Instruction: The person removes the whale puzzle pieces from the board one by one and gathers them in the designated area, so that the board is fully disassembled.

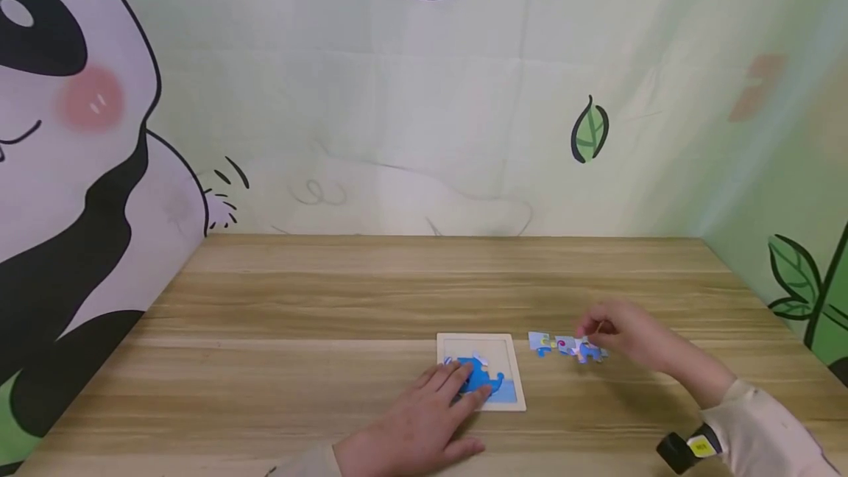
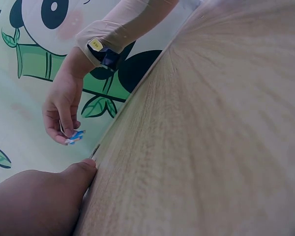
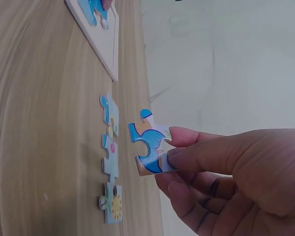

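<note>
My right hand (image 1: 629, 333) pinches a blue, orange and white jigsaw piece (image 3: 151, 147) between thumb and fingers, raised above the table. In the left wrist view, that same piece (image 2: 75, 137) hangs at the fingertips. My left hand (image 1: 424, 418) lies with fingers stretched out over a puzzle tray (image 1: 519, 389), its fingertips on the blue assembled part (image 1: 486, 380). The tray's upper area shows bare backing. Right of the tray lie three loose jigsaw pieces in a row: one with blue (image 3: 107, 110), one with a pink spot (image 3: 110, 155) and one with a yellow sun (image 3: 117, 206).
The wood-grain table (image 1: 298, 300) stretches around the tray. A wall sheet (image 1: 397, 94) printed with leaves stands behind it, and a panda panel (image 1: 165, 190) closes the left side. A black band with a yellow label (image 1: 702, 446) sits on the right wrist.
</note>
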`<state>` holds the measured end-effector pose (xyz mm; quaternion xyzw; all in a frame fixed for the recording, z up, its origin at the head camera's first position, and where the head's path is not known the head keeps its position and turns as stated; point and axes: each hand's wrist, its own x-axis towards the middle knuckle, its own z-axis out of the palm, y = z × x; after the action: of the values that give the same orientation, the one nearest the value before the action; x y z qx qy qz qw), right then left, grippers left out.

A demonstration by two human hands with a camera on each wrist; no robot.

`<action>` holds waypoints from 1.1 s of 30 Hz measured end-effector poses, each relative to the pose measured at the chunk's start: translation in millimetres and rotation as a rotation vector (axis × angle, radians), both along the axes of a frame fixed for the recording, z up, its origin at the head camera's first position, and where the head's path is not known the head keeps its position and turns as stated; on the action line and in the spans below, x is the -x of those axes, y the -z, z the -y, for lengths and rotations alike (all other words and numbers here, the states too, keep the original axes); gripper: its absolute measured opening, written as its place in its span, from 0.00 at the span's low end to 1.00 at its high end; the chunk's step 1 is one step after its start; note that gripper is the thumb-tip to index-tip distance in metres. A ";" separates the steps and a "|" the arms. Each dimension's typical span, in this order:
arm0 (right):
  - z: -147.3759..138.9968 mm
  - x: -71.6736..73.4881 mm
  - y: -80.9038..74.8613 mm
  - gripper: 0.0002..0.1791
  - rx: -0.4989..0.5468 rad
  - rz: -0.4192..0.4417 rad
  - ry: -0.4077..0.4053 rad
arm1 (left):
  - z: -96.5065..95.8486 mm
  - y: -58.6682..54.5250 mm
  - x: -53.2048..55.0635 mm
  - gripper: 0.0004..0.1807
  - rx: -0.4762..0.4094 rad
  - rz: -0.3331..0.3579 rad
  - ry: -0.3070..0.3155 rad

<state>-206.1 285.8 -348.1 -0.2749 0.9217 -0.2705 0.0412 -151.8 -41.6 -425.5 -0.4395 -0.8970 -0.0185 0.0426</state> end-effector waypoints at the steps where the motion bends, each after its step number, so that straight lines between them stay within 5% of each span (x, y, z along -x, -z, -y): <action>1: -1.3 -0.1 1.0 0.06 -0.004 0.002 0.002 | 0.1 0.2 0.2 0.36 0.001 -0.003 0.000; 19: -18.0 -5.3 17.9 0.06 -0.037 0.075 0.034 | 0.5 0.0 0.6 0.37 0.000 0.036 -0.008; 33: -25.5 -4.5 30.0 0.03 -0.048 0.070 0.033 | 0.6 -0.1 -0.7 0.35 -0.013 -0.004 0.006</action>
<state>-201.7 311.3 -378.1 -0.2491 0.9303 -0.2586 0.0757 -151.0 -42.2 -425.4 -0.4420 -0.8955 -0.0234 0.0471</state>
